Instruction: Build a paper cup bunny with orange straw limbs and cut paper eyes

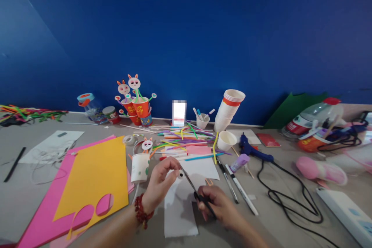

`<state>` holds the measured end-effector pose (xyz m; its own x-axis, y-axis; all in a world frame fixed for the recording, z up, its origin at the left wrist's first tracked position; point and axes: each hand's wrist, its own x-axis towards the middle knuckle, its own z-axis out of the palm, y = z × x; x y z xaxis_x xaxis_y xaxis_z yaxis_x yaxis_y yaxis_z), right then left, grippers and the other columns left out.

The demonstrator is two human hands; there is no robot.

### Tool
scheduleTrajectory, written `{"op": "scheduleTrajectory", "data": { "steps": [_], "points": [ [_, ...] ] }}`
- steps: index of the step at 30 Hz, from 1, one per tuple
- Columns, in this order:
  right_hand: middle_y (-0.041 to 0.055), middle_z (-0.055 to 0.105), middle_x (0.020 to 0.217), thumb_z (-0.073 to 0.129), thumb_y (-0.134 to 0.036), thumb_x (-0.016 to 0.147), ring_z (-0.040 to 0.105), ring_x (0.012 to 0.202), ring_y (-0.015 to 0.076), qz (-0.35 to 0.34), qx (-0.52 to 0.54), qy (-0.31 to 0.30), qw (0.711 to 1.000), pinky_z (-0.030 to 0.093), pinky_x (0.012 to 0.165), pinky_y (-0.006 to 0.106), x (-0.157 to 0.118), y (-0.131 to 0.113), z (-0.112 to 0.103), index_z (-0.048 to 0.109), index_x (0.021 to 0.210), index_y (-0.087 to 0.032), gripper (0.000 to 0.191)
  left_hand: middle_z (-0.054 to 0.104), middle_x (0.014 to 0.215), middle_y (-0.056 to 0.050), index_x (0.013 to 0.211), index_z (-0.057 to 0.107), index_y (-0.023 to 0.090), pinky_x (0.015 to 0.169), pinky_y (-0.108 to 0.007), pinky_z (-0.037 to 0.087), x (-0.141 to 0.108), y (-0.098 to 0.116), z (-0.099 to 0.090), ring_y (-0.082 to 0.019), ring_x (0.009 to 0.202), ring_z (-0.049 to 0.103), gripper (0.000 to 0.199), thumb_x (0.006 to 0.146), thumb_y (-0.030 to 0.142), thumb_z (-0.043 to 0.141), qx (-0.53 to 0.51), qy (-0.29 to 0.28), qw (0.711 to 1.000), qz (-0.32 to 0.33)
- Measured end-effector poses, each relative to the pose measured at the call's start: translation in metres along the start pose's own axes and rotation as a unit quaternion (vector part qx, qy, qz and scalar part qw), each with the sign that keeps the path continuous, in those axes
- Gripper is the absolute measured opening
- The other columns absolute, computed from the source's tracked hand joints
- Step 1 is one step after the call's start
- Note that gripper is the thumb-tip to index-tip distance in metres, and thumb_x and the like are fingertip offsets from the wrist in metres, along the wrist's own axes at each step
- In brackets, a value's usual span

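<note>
My left hand [163, 181], with a red bead bracelet at the wrist, pinches a small white paper disc [180, 174] with a black spot. My right hand [213, 201] grips black-handled scissors [200, 197], whose blades reach up to the disc's right edge. Both hands are above white paper [177, 217] on the grey table. Just left of my left hand stands a white paper cup [140, 168] with a small rabbit face [147, 145] above it.
Yellow [95, 174] and pink sheets lie left. Behind are colourful pipe cleaners [186, 139], decorated red cups [141, 107] and stacked white cups [228, 110]. Pens, a purple glue stick [240, 162], a blue glue gun [251, 149] with black cord and a power strip [345, 213] are right.
</note>
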<state>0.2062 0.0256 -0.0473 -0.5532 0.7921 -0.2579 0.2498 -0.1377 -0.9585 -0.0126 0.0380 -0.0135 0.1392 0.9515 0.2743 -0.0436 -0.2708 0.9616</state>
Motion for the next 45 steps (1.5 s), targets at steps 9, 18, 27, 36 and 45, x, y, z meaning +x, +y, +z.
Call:
{"op": "scheduleTrajectory", "data": {
  "steps": [9,18,27,36,45],
  "points": [
    [-0.0039,0.052,0.048,0.065,-0.07,0.07,0.043,0.044,0.0109,-0.005,0.012,0.002,1.0,0.028,0.044,0.022,-0.001,0.0009,0.0004,0.049,0.063,-0.021,0.052,0.06,0.085,-0.005,0.076,0.055,0.019,0.076,-0.03,0.041,0.0004,0.0015,0.0,-0.02,0.083,0.054,0.017,0.09,0.028,0.058,0.002,0.008,1.0,-0.001],
    [-0.0043,0.052,0.049,0.066,-0.067,0.07,0.044,0.045,0.0104,0.004,0.032,-0.006,0.999,0.028,0.045,0.022,-0.002,0.0003,0.0017,0.048,0.066,-0.021,0.05,0.059,0.085,-0.005,0.077,0.054,0.019,0.076,-0.03,0.041,0.0003,-0.0004,0.0001,-0.02,0.083,0.054,0.016,0.09,0.027,0.056,0.026,0.002,1.0,0.01],
    [-0.0037,0.052,0.05,0.066,-0.065,0.07,0.044,0.046,0.011,0.009,0.019,-0.004,1.0,0.028,0.044,0.021,-0.0017,-0.0001,0.0009,0.047,0.065,-0.021,0.047,0.06,0.086,-0.005,0.077,0.053,0.019,0.076,-0.031,0.042,-0.0003,0.0006,0.0002,-0.019,0.082,0.055,0.015,0.091,0.024,0.055,0.034,-0.02,0.999,0.018],
    [-0.005,0.051,0.048,0.066,-0.064,0.071,0.042,0.044,0.0102,-0.004,0.015,-0.003,1.0,0.027,0.044,0.021,-0.0025,-0.0014,0.0008,0.046,0.063,-0.022,0.047,0.062,0.086,-0.005,0.077,0.053,0.02,0.077,-0.032,0.043,0.0002,0.001,0.0006,-0.021,0.083,0.056,0.017,0.091,0.028,0.056,0.041,-0.011,0.999,0.014],
    [-0.005,0.051,0.048,0.067,-0.059,0.071,0.043,0.044,0.01,0.001,0.016,-0.002,1.0,0.027,0.044,0.021,-0.0023,-0.0034,0.0013,0.047,0.063,-0.022,0.043,0.061,0.085,-0.005,0.077,0.053,0.019,0.075,-0.031,0.043,0.0002,0.0004,-0.0001,-0.02,0.082,0.055,0.017,0.091,0.028,0.056,0.035,-0.009,0.999,0.012]
  ]
}}
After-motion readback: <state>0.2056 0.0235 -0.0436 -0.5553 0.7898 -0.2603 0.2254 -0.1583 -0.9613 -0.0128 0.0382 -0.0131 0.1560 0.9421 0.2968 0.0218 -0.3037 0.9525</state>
